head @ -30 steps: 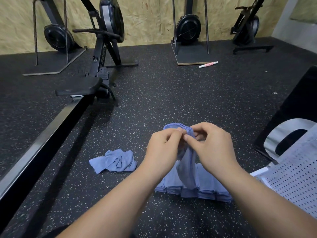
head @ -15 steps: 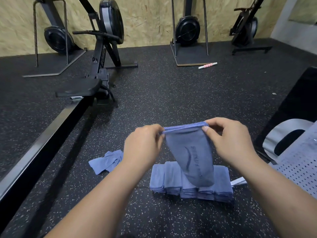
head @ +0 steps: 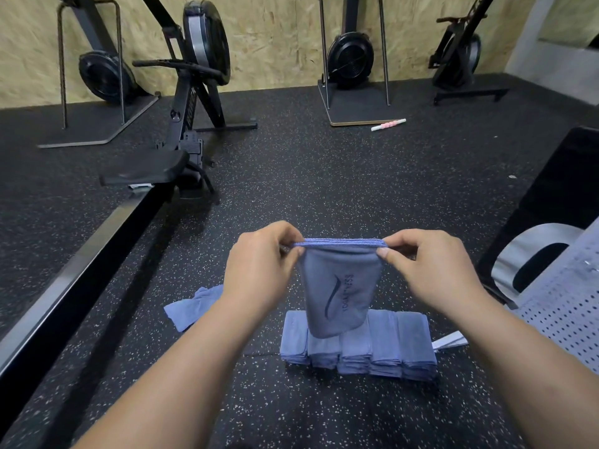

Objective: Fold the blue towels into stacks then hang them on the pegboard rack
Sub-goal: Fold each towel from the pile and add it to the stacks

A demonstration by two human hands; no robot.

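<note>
A folded blue towel (head: 338, 286) with a dark logo hangs between my hands above the floor. My left hand (head: 259, 264) pinches its top left corner and my right hand (head: 431, 267) pinches its top right corner, stretching the top edge flat. Below it a row of folded blue towels (head: 382, 345) lies side by side on the black speckled floor. A crumpled blue towel (head: 191, 306) lies to the left, partly hidden by my left forearm. The white perforated pegboard rack (head: 570, 306) lies at the right edge.
A rowing machine (head: 181, 131) with its long rail (head: 64, 286) runs along the left. More exercise machines (head: 350, 56) stand against the wooden back wall. A pink and white stick (head: 388, 124) lies on the floor. A black panel (head: 564, 189) leans at the right.
My hands moved apart from a bunched grip and spread the towel's top edge wide. The towel now hangs flat with its logo facing me.
</note>
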